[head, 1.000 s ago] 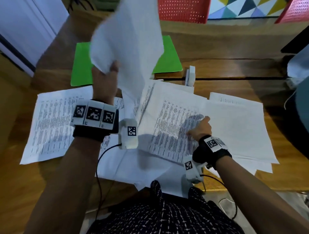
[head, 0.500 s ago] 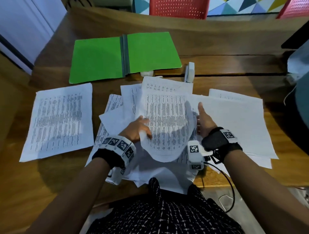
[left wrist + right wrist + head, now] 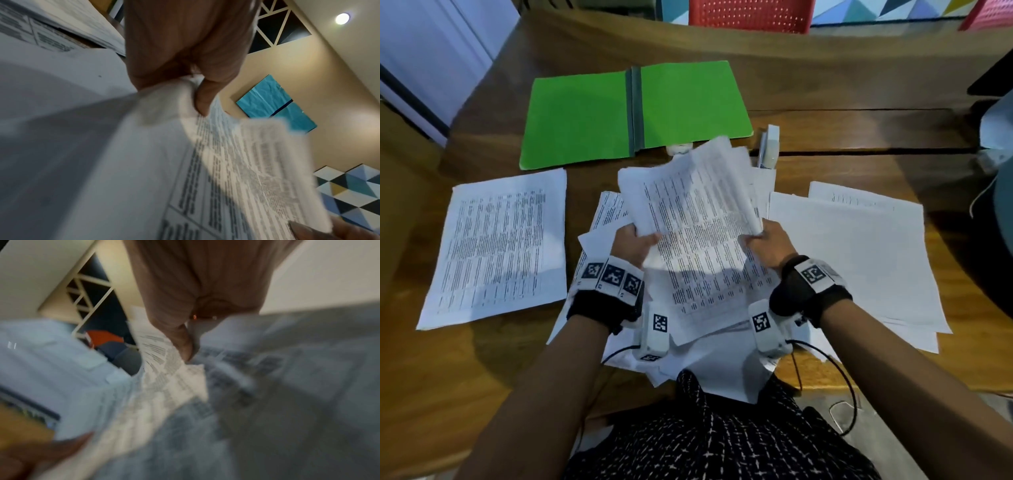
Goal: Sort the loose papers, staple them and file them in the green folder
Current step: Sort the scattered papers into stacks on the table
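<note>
Both hands hold printed sheets (image 3: 698, 205) lifted over the middle pile of loose papers (image 3: 709, 301). My left hand (image 3: 637, 240) pinches the sheets' left edge, thumb on top (image 3: 202, 100). My right hand (image 3: 763, 240) pinches the right edge, its thumb (image 3: 183, 344) pressed on the paper. The green folder (image 3: 585, 116) lies open and flat at the back of the table. A white stapler (image 3: 770, 145) stands just right of the folder's near corner. One printed sheet (image 3: 496, 246) lies apart on the left, and a stack of blank-side sheets (image 3: 859, 260) on the right.
The wooden table (image 3: 448, 370) has bare surface at the left front. A small white object (image 3: 679, 149) peeks from under the folder's near edge. Red chairs (image 3: 750, 13) stand behind the table. Cables (image 3: 842, 387) hang from my wrist cameras at the front edge.
My left hand came down from holding a sheet high, leaving the folder uncovered. Both hands then took hold of printed sheets from the middle pile and lifted them.
</note>
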`<action>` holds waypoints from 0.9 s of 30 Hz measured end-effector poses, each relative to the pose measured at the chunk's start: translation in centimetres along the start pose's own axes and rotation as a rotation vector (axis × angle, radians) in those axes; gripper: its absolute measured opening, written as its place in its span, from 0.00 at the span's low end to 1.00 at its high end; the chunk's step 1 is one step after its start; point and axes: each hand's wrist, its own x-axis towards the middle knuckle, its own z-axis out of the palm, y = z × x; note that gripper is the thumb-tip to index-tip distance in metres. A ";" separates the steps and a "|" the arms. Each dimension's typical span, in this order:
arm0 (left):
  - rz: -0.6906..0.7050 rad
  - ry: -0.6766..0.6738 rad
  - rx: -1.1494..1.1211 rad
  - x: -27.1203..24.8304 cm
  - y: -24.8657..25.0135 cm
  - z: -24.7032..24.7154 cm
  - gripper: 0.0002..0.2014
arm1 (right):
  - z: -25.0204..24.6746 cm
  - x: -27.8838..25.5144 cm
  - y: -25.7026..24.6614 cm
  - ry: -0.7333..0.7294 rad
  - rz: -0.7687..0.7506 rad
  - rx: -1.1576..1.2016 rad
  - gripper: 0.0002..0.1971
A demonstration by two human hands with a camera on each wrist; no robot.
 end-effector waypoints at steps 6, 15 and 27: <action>-0.017 0.136 0.427 0.7 0.0 -1.1 0.22 | -4.3 4.3 1.9 -0.059 0.107 -0.606 0.34; -0.128 0.162 0.429 0.6 1.1 0.3 0.40 | -8.3 7.0 3.5 -0.080 0.136 -0.850 0.53; -0.053 0.183 0.448 0.8 -0.1 0.7 0.20 | -8.9 4.6 0.6 0.126 0.052 -0.693 0.20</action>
